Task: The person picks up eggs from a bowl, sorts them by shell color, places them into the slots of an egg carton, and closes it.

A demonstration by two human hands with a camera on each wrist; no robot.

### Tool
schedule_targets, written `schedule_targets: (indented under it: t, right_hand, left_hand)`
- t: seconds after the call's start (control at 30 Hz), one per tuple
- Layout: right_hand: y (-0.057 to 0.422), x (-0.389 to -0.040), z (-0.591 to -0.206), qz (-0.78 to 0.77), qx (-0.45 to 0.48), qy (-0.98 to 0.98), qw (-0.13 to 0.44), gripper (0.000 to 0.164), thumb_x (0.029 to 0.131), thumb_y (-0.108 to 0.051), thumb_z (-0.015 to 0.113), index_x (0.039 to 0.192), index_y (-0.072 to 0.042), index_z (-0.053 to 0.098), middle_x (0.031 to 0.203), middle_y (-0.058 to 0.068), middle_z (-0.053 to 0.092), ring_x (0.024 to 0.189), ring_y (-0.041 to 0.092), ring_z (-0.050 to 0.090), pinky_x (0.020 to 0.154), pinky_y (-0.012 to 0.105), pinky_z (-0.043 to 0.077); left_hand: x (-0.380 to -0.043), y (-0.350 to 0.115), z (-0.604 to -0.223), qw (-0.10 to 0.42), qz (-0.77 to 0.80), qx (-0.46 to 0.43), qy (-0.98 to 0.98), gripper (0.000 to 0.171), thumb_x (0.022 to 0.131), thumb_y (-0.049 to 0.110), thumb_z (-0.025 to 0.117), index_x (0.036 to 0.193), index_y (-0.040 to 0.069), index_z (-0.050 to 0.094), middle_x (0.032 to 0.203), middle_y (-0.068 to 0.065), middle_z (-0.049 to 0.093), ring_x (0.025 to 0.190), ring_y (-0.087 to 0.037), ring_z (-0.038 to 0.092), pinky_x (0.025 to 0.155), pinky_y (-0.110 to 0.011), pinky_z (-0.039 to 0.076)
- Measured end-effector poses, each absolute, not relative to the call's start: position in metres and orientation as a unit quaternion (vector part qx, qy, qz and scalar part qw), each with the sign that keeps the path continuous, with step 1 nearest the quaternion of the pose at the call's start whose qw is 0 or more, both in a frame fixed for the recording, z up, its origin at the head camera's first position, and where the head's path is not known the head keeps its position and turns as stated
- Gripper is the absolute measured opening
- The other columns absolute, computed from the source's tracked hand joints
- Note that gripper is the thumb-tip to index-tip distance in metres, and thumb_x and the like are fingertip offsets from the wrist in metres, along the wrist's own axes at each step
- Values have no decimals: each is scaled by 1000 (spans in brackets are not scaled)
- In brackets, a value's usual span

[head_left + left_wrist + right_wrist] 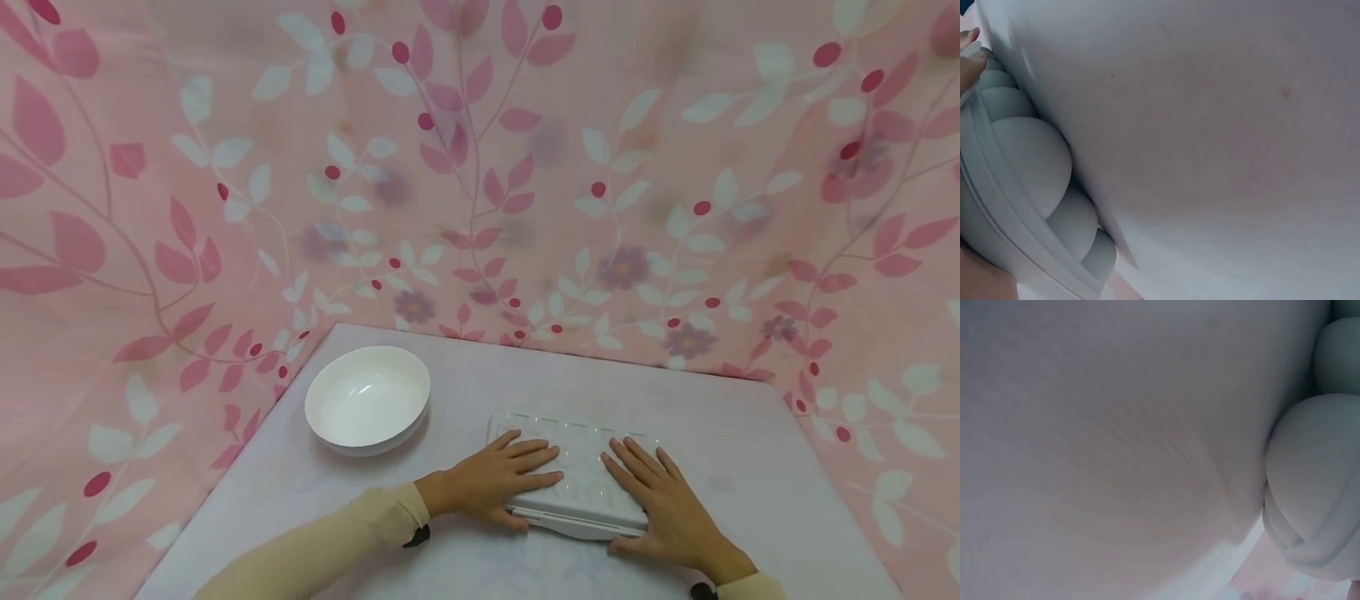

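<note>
A white egg box (581,471) with a closed clear-topped lid lies on the table in the head view. Its rounded egg cups (1032,162) bulge along the underside in the left wrist view, and more cups (1316,465) show at the right edge of the right wrist view. My left hand (502,479) rests on the left part of the lid, fingers straight and spread, thumb at the front edge. On the right end lies my right hand (663,504), its fingers also stretched over the lid and its thumb by the front rim.
A white bowl (367,400) stands on the table to the left of the egg box, with nothing in it. The pale table (720,442) ends at a flowered pink cloth (480,167), which rises behind it and on both sides.
</note>
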State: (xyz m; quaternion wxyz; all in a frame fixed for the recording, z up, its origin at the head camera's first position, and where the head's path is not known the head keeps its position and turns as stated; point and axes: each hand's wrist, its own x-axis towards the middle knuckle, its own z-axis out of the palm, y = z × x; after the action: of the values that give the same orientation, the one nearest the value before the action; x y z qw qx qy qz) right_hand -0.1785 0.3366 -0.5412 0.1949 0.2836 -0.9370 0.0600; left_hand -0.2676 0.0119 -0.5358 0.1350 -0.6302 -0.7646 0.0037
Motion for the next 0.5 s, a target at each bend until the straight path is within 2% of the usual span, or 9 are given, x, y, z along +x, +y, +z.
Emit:
schedule_targets:
  t: [0.23,0.5]
  right_hand:
    - [335,-177,-544,59,295,-933,199,111,62,-75,74,149,-14,40,154,6,36,141,33,30,116,50,13]
    - [336,-171,-544,56,298,-931,205,109,64,-72,75,149,-13,41,153,8,38,140,33,32,117,45,11]
  left_hand:
    - [-266,11,-541,151,-21,-639,-754,81,88,61,58,152,19,35,158,-8,26,146,-26,21,114,-51,23]
    - [-260,13,-544,163,-29,-643,-748,79,87,57,63,150,16,39,157,-9,29,144,-29,24,112,-50,27]
